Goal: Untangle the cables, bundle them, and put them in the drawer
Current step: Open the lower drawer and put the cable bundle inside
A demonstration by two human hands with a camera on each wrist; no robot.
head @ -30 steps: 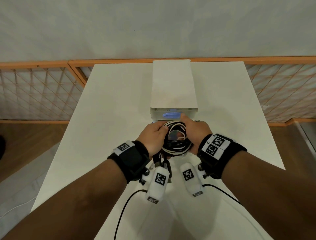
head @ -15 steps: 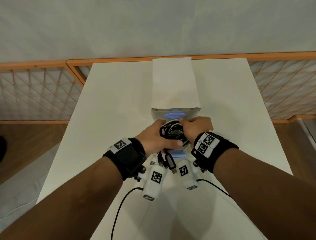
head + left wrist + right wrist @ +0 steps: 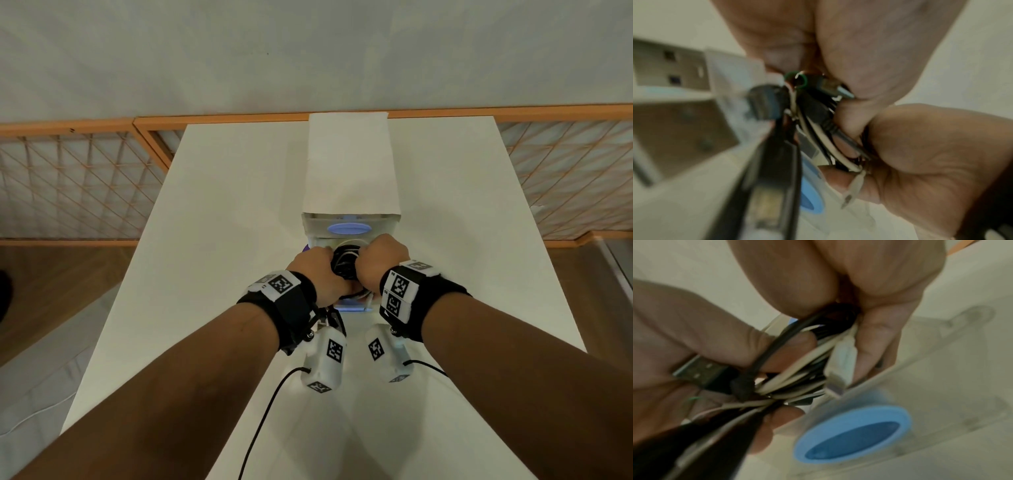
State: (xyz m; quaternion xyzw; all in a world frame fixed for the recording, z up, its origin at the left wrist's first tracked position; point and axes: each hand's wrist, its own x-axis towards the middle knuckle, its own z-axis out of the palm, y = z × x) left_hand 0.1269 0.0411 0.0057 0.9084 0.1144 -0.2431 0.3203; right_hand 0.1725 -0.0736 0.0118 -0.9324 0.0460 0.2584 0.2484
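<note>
Two hands: the left hand [image 3: 317,274] and the right hand [image 3: 378,262] meet over the pulled-out drawer [image 3: 352,303] at the front of the white drawer unit [image 3: 349,171].
Left fingers: curled tightly round the cable bundle [image 3: 344,265], holding its near side; in the left wrist view the fingers [image 3: 851,113] press black and white strands together.
Right fingers: curled on the far side of the same coil, with a white plug [image 3: 842,356] lying against one finger [image 3: 875,344] in the right wrist view.
Bundle position: held between both hands just above or just inside the open drawer; from the head view I cannot tell whether it touches the drawer floor.
Done, by my reading: the cables appear untangled and gathered into one coil; a green twist tie [image 3: 797,79] seems to sit on the strands, though blur keeps me from saying it is fastened.
Loose ends: black plugs [image 3: 334,317] dangle below the left wrist, outside the coil.
Left to do: lower the bundle fully in, tuck in the hanging ends, release, and push the drawer by its blue handle [image 3: 853,434].
Stage: likely the last step, placement.
Surface: the white surface [image 3: 219,240] carries the unit.
</note>
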